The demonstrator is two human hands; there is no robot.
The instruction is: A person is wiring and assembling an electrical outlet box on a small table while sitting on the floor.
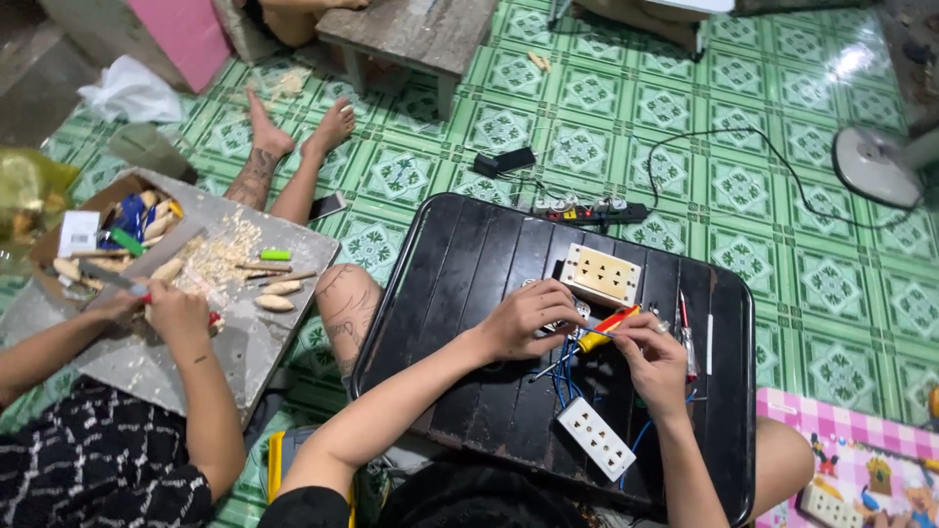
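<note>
While the person sits cross-legged on the green patterned floor [802, 254], a black slatted bench [469, 293] at the centre of the frame carries the work. Left hand [523, 318] is curled shut over a small part with blue wires [565, 376] trailing from it; what exactly it grips is hidden by the fingers. Right hand [653, 354] is closed on a red-and-yellow screwdriver [599, 332], its tip pointing toward the left hand. A cream socket plate [601, 275] lies just above the hands and a white socket strip [596, 438] just below them. A second small screwdriver [687, 337] rests to the right. Judged from this, the step in hand is fastening or loosening a wire terminal; the next move calls for seating the tip squarely and turning while the left hand keeps the part steady. At lower left another person's hands [161, 308] work over wood shavings [210, 259] on a grey board [245, 332].
</note>
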